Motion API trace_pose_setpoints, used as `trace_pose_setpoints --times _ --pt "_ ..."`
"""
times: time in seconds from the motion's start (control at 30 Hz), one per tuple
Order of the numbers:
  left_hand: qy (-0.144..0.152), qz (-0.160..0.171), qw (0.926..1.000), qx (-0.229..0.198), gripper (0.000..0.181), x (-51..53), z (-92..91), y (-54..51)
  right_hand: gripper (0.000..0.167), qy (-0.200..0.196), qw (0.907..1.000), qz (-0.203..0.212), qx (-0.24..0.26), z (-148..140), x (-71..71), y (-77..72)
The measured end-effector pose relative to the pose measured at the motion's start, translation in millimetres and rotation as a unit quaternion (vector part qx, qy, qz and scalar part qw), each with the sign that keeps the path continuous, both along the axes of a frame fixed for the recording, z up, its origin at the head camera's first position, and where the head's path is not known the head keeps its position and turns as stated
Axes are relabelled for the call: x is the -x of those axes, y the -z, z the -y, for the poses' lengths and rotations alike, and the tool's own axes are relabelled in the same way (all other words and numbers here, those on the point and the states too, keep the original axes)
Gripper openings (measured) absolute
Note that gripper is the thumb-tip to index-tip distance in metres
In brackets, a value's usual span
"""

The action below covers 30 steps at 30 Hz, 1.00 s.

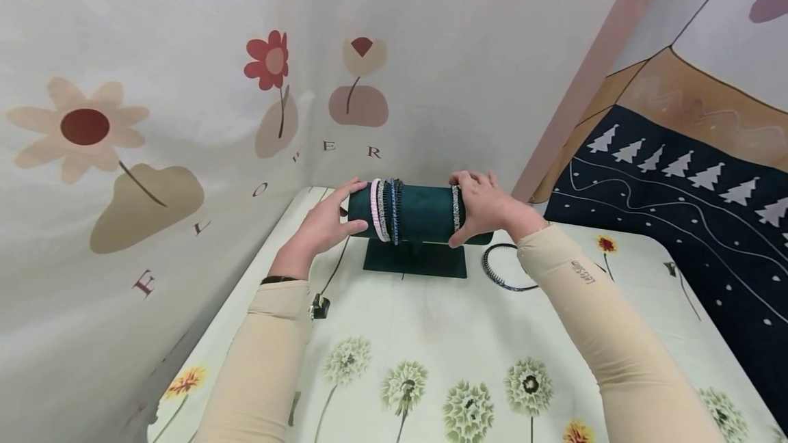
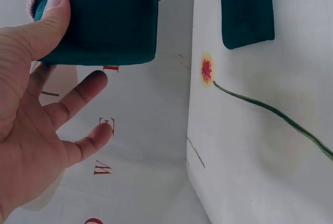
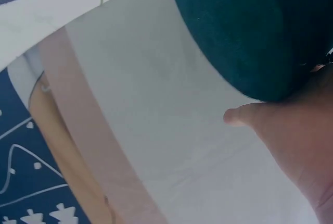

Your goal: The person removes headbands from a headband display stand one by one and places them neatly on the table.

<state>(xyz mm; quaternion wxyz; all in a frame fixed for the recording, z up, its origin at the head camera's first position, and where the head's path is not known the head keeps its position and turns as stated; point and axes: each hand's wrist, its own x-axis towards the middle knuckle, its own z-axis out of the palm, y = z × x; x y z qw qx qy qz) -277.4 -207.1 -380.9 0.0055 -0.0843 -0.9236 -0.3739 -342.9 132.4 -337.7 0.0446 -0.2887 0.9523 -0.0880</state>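
A dark green velvet display stand (image 1: 427, 214) holds a horizontal padded roll above a flat base (image 1: 414, 264). Around the roll's left part sit several headbands, including a pink one (image 1: 374, 210), silver, black and blue beaded ones. My left hand (image 1: 323, 224) grips the roll's left end, thumb in front and index finger behind; the left wrist view shows its other fingers spread apart below. Near the right end, my right hand (image 1: 483, 207) holds a silver headband (image 1: 456, 209) against the roll, thumb at the lower front, fingers over the top. Its far fingertips are hidden.
A black toothed headband (image 1: 489, 272) lies on the flower-print tablecloth (image 1: 431, 320), right of the base. A small black item (image 1: 320, 306) is beside my left wrist. White printed curtain (image 1: 462, 87) hangs close behind the stand; dark tree-patterned fabric (image 1: 677, 204) hangs at right.
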Motion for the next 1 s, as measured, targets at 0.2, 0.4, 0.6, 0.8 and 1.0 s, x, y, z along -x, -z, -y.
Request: trace_pose_setpoints --times 0.2,0.4,0.6,0.8,1.0 --pt "0.000 0.001 1.0000 0.001 0.082 -1.4 0.2 0.4 0.121 0.028 0.9986 0.025 0.037 -15.6 1.4 7.4" --pt "0.000 0.003 1.0000 -0.002 0.082 -1.4 1.0 2.6 0.124 0.051 0.9954 0.038 0.072 -30.5 0.8 13.3" --pt "0.000 0.002 1.0000 -0.003 0.082 -1.9 1.4 2.6 0.129 0.069 0.9837 0.073 0.149 -44.4 0.3 24.5" --pt "0.008 0.001 1.0000 0.001 0.082 1.2 1.5 3.6 0.122 0.038 0.9614 0.118 0.245 -54.1 2.9 35.0" --pt "0.004 0.003 1.0000 -0.007 0.082 2.7 1.1 2.0 0.117 0.026 0.9470 0.147 0.284 -62.8 3.5 35.5"
